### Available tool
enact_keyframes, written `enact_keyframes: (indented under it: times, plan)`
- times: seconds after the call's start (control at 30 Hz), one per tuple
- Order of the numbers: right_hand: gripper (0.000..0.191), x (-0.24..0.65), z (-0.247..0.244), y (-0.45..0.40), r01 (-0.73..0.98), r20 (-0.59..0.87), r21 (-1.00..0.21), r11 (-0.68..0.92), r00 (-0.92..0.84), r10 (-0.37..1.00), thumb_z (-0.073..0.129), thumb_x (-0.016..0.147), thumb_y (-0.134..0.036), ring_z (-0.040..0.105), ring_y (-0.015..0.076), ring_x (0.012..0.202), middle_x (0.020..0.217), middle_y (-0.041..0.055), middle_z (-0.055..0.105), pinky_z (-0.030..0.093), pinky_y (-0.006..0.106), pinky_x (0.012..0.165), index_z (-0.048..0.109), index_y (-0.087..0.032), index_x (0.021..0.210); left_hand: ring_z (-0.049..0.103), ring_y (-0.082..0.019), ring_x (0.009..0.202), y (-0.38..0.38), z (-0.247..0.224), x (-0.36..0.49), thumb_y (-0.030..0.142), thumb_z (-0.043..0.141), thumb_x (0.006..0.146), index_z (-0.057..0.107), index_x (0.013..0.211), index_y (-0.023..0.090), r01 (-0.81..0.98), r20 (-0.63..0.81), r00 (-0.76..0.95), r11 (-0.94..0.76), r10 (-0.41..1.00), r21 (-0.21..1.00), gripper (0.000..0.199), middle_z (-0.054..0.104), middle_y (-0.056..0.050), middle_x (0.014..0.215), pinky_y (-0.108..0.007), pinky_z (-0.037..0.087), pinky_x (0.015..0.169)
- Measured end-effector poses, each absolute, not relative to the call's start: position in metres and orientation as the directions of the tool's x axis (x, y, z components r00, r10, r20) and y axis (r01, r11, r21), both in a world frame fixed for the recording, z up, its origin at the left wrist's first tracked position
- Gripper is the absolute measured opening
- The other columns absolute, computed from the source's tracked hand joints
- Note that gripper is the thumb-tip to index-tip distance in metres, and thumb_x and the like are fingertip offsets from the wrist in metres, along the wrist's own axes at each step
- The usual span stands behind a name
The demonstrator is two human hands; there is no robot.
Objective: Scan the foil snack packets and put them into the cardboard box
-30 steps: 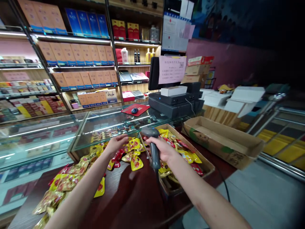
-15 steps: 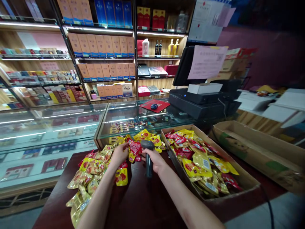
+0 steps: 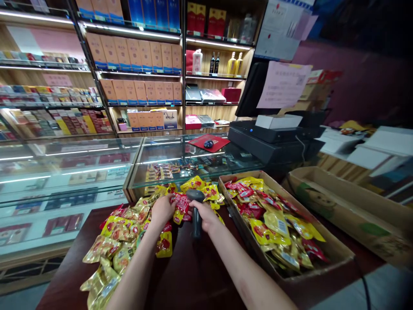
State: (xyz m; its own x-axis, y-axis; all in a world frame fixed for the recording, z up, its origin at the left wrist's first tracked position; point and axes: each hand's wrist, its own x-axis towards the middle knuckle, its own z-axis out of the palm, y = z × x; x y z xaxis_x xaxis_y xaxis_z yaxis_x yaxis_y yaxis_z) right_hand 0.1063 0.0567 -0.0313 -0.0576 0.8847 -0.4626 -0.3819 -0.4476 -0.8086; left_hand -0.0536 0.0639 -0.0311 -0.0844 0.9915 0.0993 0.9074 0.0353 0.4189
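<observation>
My right hand (image 3: 204, 214) is wrapped round the handle of a dark barcode scanner (image 3: 196, 221), its head level with the packet in my other hand. My left hand (image 3: 163, 211) grips the edge of a red snack packet (image 3: 180, 203) just left of the scanner head. Loose gold, yellow and red snack packets (image 3: 124, 228) lie in a heap beside and under my left forearm. A yellow packet (image 3: 164, 244) rests flat on the dark table below my left hand. More yellow packets (image 3: 195, 183) lie behind the scanner.
To the right stands a shallow cardboard box (image 3: 274, 271) full of similar packets, with a second cardboard tray (image 3: 342, 215) beyond it. A glass display counter (image 3: 193, 150) borders the table, bearing a mouse (image 3: 208, 144) and a monitor (image 3: 251, 92). Stocked shelves (image 3: 142, 75) line the back.
The scanner and my right hand have shifted slightly left, toward the red packet. My left hand keeps its hold on the packet. The view has turned a little.
</observation>
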Motion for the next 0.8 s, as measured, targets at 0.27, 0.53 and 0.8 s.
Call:
enact_keyframes:
  times: [0.27,0.53,0.8]
  plan:
    - [0.011,0.116,-0.006,0.044,-0.283,-0.367,-0.886,-0.366,-0.053,0.929,0.063,0.060,-0.019,0.050,0.0106,0.044,0.047,-0.0047,0.053,0.041,0.023,0.047,0.060,-0.015,0.069,0.061,-0.023,0.088,0.054,-0.017,-0.049,0.036,0.058,0.078,0.068,0.084,0.018,0.879,0.136,0.042,-0.101,0.990,0.466,0.022,0.063,-0.010,0.088,-0.032,0.042,0.083]
    - [0.010,0.148,0.004,0.047,-0.002,-0.121,-0.993,-0.121,-0.088,0.989,0.062,0.059,-0.021,0.045,0.0090,0.052,0.053,-0.0043,0.054,0.034,0.022,0.053,0.063,-0.014,0.066,0.060,-0.024,0.099,0.048,-0.016,-0.030,0.033,0.068,0.068,0.060,0.113,0.019,0.721,0.196,0.228,-0.301,0.954,0.625,0.048,0.065,-0.009,0.106,-0.031,0.043,0.086]
    - [0.013,0.157,-0.003,0.032,0.069,-0.126,-0.990,-0.124,-0.017,0.992,0.061,0.061,-0.022,0.047,0.0107,0.055,0.056,-0.0033,0.057,0.036,0.024,0.055,0.065,-0.015,0.071,0.064,-0.023,0.088,0.050,-0.025,-0.029,0.035,0.065,0.068,0.067,0.112,0.018,0.735,-0.010,0.219,-0.158,0.976,0.660,0.046,0.070,-0.008,0.095,-0.027,0.044,0.078]
